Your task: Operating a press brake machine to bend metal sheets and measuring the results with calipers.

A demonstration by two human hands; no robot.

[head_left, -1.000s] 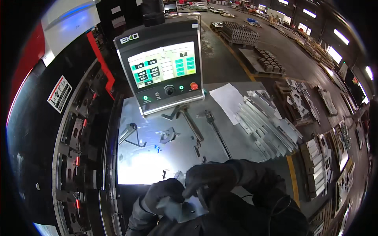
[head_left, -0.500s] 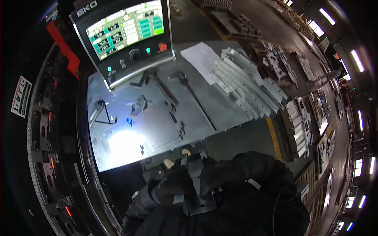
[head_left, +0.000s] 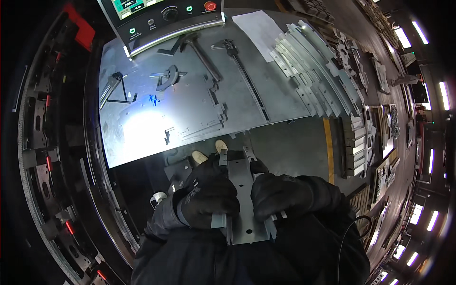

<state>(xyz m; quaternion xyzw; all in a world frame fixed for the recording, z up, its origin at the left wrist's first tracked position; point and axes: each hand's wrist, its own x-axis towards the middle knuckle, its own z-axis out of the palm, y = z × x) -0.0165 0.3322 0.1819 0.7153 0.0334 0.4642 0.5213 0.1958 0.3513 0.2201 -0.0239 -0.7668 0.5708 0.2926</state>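
**A:** Sheet-metal bracket (head_left: pixel 243 199), grey and folded along its sides, sits between both gloved hands just in front of the body, below the near edge of the bench (head_left: pixel 142 137). How do the fingers stand?

**B:** The left hand (head_left: pixel 209 197) has its fingers curled shut over the bracket's left flange, with the thumb side near a small bent tab. The right hand (head_left: pixel 280 194) is closed over the right flange in the same way. Both wear black gloves, so I cannot tell how hard they pinch.

**A:** And outward from there?

**B:** The bracket's far end points toward the bench, above the person's light-coloured shoes (head_left: pixel 209 152) on the floor. On the bench, flat cut blanks (head_left: pixel 204 121) lie near the near edge, a long caliper (head_left: pixel 244 71) and a hammer (head_left: pixel 202 57) run toward the far edge, and a stack of bent strips (head_left: pixel 313 71) fills the right end. A control panel (head_left: pixel 166 19) stands at the far edge, with the dark machine (head_left: pixel 52 156) along the left side.

**A:** What could go wrong?

**B:** I would judge the cut edges the main risk: if either grip slides along a flange, the edge could bite through a glove. If one hand lets go, the piece could tip and drop toward the shoes.
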